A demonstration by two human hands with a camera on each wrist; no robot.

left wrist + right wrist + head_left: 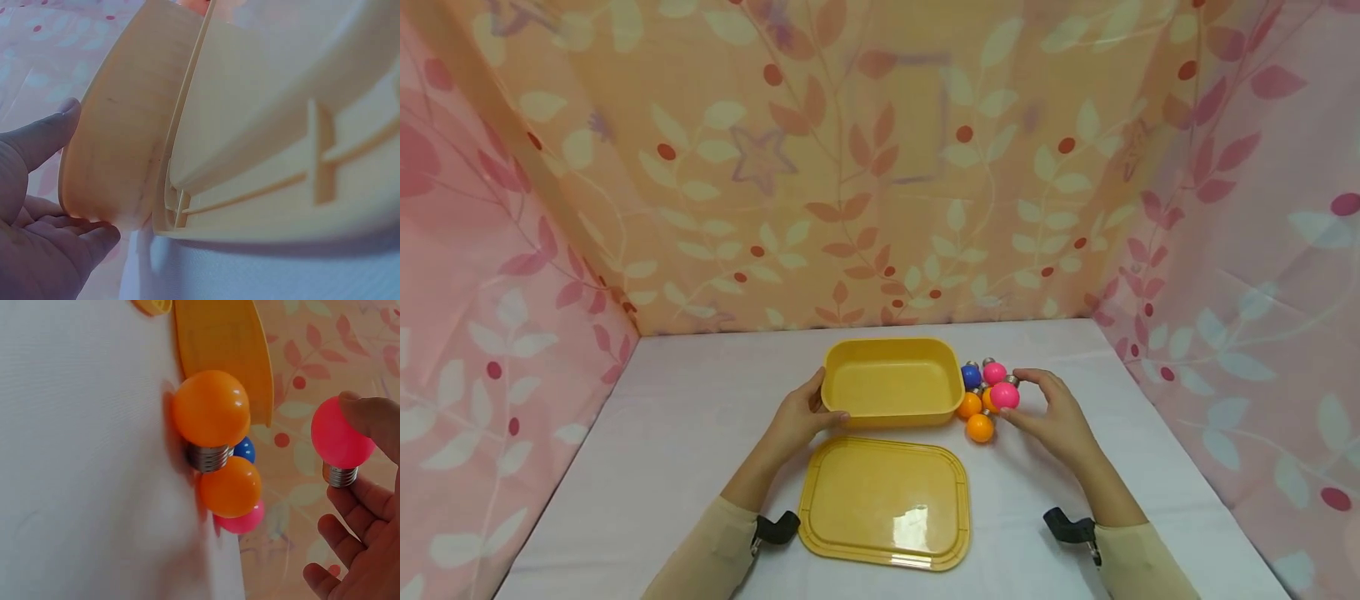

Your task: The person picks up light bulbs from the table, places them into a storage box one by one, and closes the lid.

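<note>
The right hand (1060, 421), right of centre in the head view, pinches a pink bulb (1004, 396), thumb on the round globe and a finger at its metal screw base, the other fingers spread apart; the right wrist view shows the bulb raised off the surface (625, 467). That two-ended pinch looks sound: the globe is smooth and probably slippery, so the finger at the threaded base should stay put, with pressure just firm enough to stop the bulb turning. The left hand (797, 415), left of centre, grips the near left corner of the yellow container (891, 421), thumb toward its front edge and fingers round the outer side; a steady, light hold there should keep the walls from sliding or flexing. Just beside the container's right end lies a tight cluster: a blue bulb (971, 377), a second pink bulb (995, 372) and some orange bulbs (980, 428). Since these round shapes could roll at a nudge, the raised bulb is best kept clear of them, spare fingers lifted too. Nearer the bottom of the frame, the flat yellow lid (883, 500) lies before the container; both forearms do well to pass around it.
</note>
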